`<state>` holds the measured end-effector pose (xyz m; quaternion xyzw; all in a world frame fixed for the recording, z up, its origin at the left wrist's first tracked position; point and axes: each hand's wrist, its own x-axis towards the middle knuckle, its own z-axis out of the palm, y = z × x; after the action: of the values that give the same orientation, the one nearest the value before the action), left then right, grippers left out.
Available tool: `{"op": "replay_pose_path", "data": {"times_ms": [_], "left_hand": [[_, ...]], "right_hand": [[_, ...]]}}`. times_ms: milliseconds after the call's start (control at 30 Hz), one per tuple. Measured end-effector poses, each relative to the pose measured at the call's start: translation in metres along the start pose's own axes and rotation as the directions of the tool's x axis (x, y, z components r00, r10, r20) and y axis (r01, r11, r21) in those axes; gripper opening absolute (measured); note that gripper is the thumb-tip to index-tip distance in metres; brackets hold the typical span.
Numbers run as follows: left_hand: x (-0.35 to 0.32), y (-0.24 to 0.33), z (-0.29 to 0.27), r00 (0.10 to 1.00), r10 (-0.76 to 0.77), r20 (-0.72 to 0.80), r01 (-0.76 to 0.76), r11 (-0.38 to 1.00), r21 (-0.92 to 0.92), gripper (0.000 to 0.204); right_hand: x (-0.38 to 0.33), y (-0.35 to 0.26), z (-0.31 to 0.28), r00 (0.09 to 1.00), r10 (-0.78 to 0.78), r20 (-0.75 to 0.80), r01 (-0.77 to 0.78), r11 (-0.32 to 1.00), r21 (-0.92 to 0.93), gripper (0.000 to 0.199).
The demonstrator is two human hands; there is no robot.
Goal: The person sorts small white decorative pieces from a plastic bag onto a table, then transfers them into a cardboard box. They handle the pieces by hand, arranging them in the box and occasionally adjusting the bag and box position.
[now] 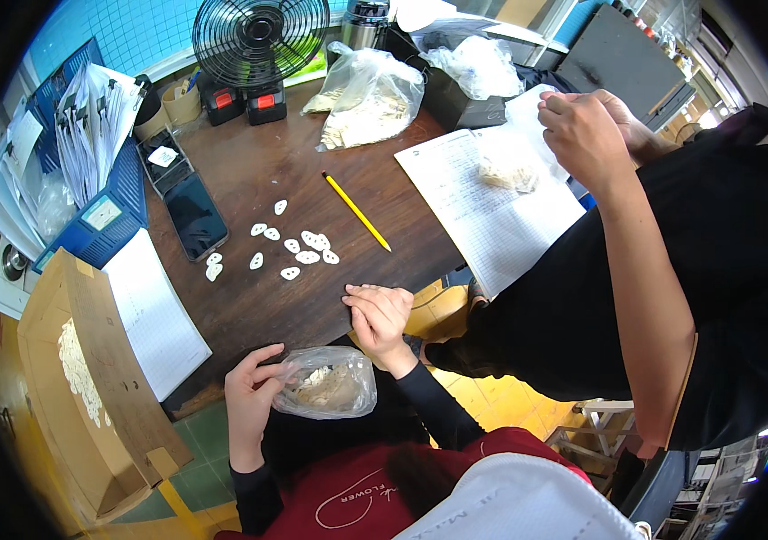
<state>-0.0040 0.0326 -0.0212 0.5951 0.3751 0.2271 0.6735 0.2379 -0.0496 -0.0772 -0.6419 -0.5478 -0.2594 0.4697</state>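
At the table's near edge, a clear plastic bag [348, 382] with small pale pieces inside rests above my lap. My left hand [253, 387] is at the bag's left side, its fingers bent and closed on the plastic. My right hand [379, 322] lies at the edge of the brown table [267, 310], fingers loosely stretched to the left, with nothing visible in them. Beyond my hands, several flat white pieces with small holes [308, 256] are scattered on the wood. A yellow pencil [357, 211] lies to their right.
A cardboard box [123, 387] holding white pieces stands at left beside a notebook [154, 310]. A phone [193, 216], blue file basket [105, 220], black fan [261, 36] and filled bag [370, 103] lie beyond. At right, another person's hands [587, 130] are above an open notebook [456, 198].
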Motion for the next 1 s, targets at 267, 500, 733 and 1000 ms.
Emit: {"op": "replay_pose_path", "data": {"times_ms": [267, 500, 733, 1000], "left_hand": [[-0.001, 0.002, 0.004, 0.999, 0.035, -0.027, -0.032, 0.996, 0.078, 0.037], [-0.002, 0.002, 0.006, 0.999, 0.034, -0.031, -0.032, 0.998, 0.056, 0.041], [-0.003, 0.006, 0.006, 0.999, 0.026, -0.036, -0.022, 0.993, 0.112, 0.043], [-0.003, 0.012, 0.008, 0.998, -0.035, -0.044, 0.04, 0.991, 0.124, 0.044]], "right_hand": [[0.0, -0.001, 0.001, 1.0, 0.008, 0.003, -0.008, 1.0, 0.004, 0.011], [-0.002, -0.001, 0.001, 0.998, 0.03, 0.051, -0.031, 0.999, 0.022, 0.012], [-0.003, 0.002, 0.002, 0.998, 0.02, 0.064, -0.021, 1.0, 0.009, 0.013], [0.002, 0.006, -0.001, 0.997, 0.037, 0.072, -0.037, 0.999, 0.004, 0.013]]}}
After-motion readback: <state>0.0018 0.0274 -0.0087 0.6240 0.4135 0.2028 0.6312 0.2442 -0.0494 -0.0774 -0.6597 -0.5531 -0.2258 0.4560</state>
